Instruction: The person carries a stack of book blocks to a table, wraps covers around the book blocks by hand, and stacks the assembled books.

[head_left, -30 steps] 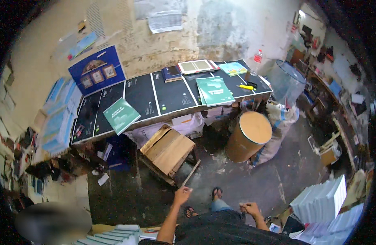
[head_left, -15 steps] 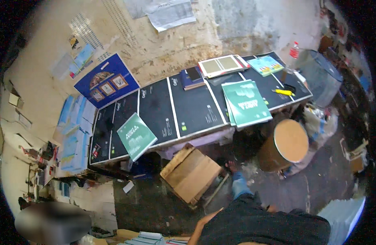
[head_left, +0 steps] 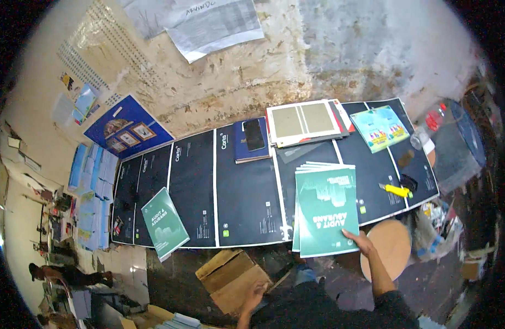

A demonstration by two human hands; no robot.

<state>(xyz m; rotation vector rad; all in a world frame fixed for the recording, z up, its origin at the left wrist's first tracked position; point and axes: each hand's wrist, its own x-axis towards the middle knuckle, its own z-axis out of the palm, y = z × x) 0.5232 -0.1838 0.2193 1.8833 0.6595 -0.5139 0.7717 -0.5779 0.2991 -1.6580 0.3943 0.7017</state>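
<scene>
Table [head_left: 247,192]: I see it closer than half a second ago, covered in black sheets.
Green booklet stack [head_left: 324,211]: lies on the table's front edge, right of centre.
Cardboard box [head_left: 230,277]: below the table.
Right hand [head_left: 361,241]: newly in view, fingers spread on the stack's lower right corner.
Left hand [head_left: 253,296]: loosely curled by the box; I cannot tell whether it touches.

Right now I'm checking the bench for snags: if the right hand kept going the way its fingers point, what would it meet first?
The right hand already touches the stack of green booklets; going on, it would slide over that cover first, though depth is hard to judge.
</scene>
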